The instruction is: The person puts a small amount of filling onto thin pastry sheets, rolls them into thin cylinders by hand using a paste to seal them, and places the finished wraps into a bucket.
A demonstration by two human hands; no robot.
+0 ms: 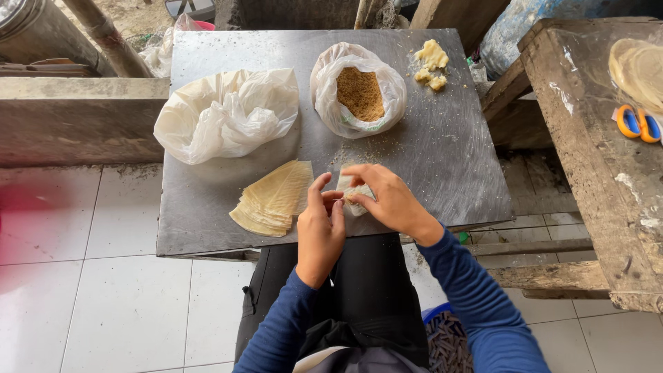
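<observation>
Both my hands meet at the near edge of a metal table. My left hand and my right hand pinch a small pale wrapper folded around some filling; the fingers cover most of it. Just left of my left hand lies a fanned stack of thin yellowish wrapper sheets. Farther back, an open white plastic bag holds brown crumbly filling. A crumpled white plastic bag sits at the back left. Yellow dough lumps lie at the far right of the table.
A rough wooden bench stands to the right, with orange-and-blue scissors and round pale sheets on it. A blue basket sits on the white tiled floor by my right leg. A concrete ledge runs along the left.
</observation>
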